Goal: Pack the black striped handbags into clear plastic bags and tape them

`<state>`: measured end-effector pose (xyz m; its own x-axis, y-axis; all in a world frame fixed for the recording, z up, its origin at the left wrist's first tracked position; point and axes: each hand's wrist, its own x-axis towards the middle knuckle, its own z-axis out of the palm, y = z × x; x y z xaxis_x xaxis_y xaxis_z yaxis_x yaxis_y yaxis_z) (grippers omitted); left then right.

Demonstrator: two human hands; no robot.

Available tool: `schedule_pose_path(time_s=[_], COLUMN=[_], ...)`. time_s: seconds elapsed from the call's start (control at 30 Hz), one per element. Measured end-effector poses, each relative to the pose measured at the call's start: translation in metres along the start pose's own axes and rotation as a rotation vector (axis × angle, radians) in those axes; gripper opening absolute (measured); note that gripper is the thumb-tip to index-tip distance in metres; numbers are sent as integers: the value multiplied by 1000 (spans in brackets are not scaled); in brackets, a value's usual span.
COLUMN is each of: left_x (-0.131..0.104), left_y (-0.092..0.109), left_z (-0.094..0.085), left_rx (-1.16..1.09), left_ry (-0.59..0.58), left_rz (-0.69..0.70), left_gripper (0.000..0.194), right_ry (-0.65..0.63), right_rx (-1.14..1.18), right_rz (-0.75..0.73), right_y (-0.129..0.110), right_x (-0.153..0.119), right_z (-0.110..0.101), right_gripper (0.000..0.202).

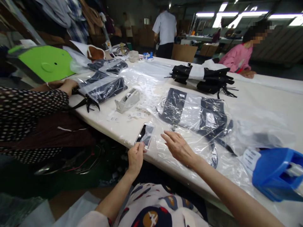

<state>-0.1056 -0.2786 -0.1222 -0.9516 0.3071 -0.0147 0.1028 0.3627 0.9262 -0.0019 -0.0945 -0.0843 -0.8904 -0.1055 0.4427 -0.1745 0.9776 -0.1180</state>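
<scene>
My left hand (pixel 136 156) grips the lower end of a smartphone (pixel 145 135) at the table's near edge, thumb on its front. The phone's dark screen faces up. To its right, my right hand (pixel 179 147) hovers over clear plastic with fingers stretched out, holding nothing. Beyond that hand lies a black bag (pixel 175 105) in a clear plastic sleeve, with a pale band across its middle and a strap trailing toward me. A clear tape dispenser (pixel 128 99) stands past the phone, with small white labels (pixel 139 114) scattered around it.
A blue tape dispenser (pixel 274 175) sits at right, a green one (pixel 44 63) at far left. Stacked black bags (pixel 201 77) lie farther back. At left a co-worker's hands (pixel 67 85) touch wrapped dark bags (pixel 106 90). A person in pink (pixel 236 58) leans on the far edge.
</scene>
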Motion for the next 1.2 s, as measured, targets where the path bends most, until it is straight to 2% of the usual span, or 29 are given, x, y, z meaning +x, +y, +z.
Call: schedule_pose_path(time_s=[0.07,0.17,0.23,0.3,0.37,0.47,0.57,0.63,0.7,0.8,0.87,0.93,1.03,1.13,1.2], left_x=[5,14,20,26,30,30,25,22,22,23,23,23,27,38,51], left_y=[1,-6,-13,-18,-23,-37,-55,-64,-66,-58,-51,-47,-41,-31,-22], left_z=[-5,-3,0,2,-1,-19,-41,-47,-41,-13,9,24,26,7,-10], left_rx=[72,230,327,366,332,213,109,140,299,641,803,874,813,481,67], left_ry=[56,113,141,135,140,178,31,-29,-11,-17,-18,5,-26,-73,-59], left_rz=[37,72,180,352,456,388,322,373,492,625,598,536,467,332,78], left_gripper=[32,19,27,23,18,15,14,23,35,56,68,64,59,62,54], right_ry=[12,-11,-54,-110,-168,-202,-81,44,151,238,257,269,288,287,287], right_rx=[18,65,91,98,98,115,185,258,325,394,414,411,387,377,380], right_rz=[-20,-46,17,102,128,80,96,136,171,211,219,223,220,208,206], right_y=[-1,-14,-27,-40,-52,-63,-66,-64,-63,-61,-61,-60,-56,-53,-52], right_x=[19,39,45,44,37,16,-9,-21,-30,-35,-36,-38,-44,-49,-51], right_z=[-1,3,12,25,40,59,66,65,61,57,56,56,57,59,60], right_gripper=[38,36,43,54,54,42,36,34,35,36,36,35,34,32,31])
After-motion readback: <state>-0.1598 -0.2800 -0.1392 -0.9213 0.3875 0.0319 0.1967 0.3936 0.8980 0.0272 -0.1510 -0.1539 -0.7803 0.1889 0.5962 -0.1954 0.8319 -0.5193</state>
